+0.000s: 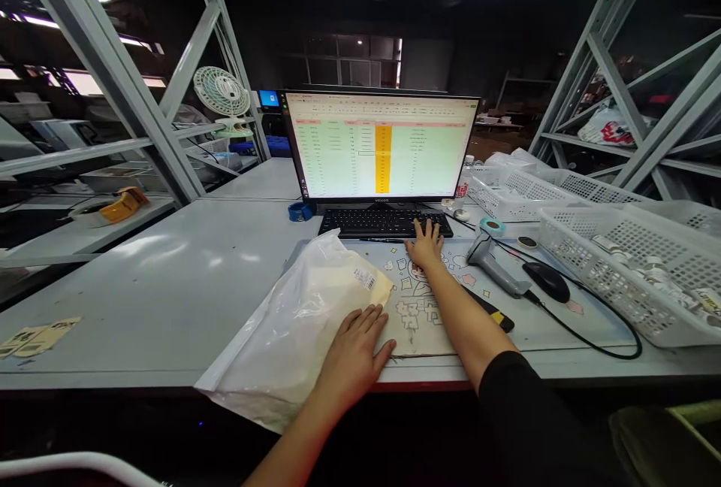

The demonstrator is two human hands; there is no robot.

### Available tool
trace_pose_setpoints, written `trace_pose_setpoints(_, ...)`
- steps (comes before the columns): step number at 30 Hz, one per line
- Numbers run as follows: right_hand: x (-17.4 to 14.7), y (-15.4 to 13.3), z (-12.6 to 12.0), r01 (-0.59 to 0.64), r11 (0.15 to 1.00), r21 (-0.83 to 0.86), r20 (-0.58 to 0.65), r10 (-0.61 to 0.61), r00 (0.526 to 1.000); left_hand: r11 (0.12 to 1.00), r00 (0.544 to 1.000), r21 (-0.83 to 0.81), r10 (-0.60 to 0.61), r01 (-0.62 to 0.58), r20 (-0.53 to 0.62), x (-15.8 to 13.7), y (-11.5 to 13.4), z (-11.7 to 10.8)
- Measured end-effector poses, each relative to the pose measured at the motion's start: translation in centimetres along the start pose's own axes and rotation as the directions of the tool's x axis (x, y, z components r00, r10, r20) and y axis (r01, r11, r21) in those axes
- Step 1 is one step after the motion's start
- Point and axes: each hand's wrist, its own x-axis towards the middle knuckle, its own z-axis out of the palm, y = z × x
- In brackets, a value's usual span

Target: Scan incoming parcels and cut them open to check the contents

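White plastic bag (293, 314) lies on desk (169, 284), overhanging front edge. Left hand (354, 344) rests flat on bag, fingers extended. Right hand (426, 249), fingers spread, sits over right end of black keyboard (366, 222), below lit monitor (332, 164).

Table (180, 276) lies open left of the bag (298, 314); scanner (499, 270) obstructs the right.

From here it looks like a warehouse workstation: steel racking (107, 70) flanks the worktop (169, 284), a monitor (378, 200) showing a spreadsheet (332, 160) stands well back from the near edge, a bag (298, 314) bearing a barcode label (365, 278) overhangs that edge, and a handheld scanner (499, 267) and perforated white baskets (586, 265) crowd the right side.
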Motion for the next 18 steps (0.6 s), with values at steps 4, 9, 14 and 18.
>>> trace_pose_setpoints(4, 0.3, 0.6, 0.4, 0.036, 0.999, 0.013, 0.048, -0.037, 0.998, 1.000, 1.000, 0.004, -0.009, 0.009, -0.011, 0.0, 0.1, 0.1)
trace_pose_setpoints(9, -0.1, 0.4, -0.1, 0.068, 0.992, 0.103, 0.022, -0.071, 0.997, 0.998, 0.999, -0.053, -0.021, 0.019, -0.040, -0.1, 0.3, 0.0)
trace_pose_setpoints(14, -1.9, -1.5, -1.5, 0.141, 0.970, 0.196, -0.059, -0.132, 0.990, 0.992, 0.996, -0.128, -0.030, 0.018, -0.088, -0.4, 0.4, -0.6)
trace_pose_setpoints(18, -5.5, -6.2, -1.7, 0.326, 0.898, 0.297, 0.065, -0.359, 0.931, 0.986, 0.990, -0.164, -0.019, -0.004, -0.138, -0.4, 0.5, -0.7)
